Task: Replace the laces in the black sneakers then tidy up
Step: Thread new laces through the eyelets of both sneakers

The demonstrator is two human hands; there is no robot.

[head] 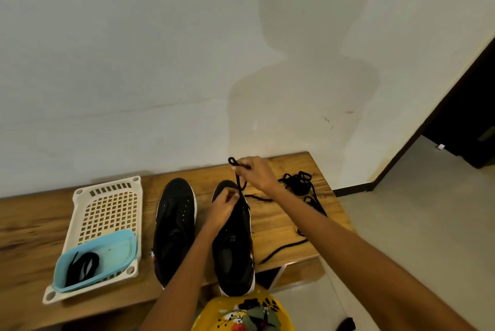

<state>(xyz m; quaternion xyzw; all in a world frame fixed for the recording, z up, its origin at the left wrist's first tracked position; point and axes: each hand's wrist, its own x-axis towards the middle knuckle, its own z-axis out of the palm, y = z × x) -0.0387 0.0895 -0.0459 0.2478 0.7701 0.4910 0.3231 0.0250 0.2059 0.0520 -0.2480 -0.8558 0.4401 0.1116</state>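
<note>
sneakers (232,239) toes toward wall; right hand (257,174) pinches lace (239,179)

Two black sneakers stand side by side at the frame's lower centre, toes toward the wall. The left sneaker (175,226) has bare eyelets. A black lace (239,179) rises taut from the right sneaker (234,239). Loose black laces (298,183) lie tangled right of centre; another lace bundle (81,266) lies lower left.

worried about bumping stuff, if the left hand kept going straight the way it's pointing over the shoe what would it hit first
Likely the black lace held taut by the right hand, just beyond the left hand; past that, the wall. Depth is hard to judge here.
</note>
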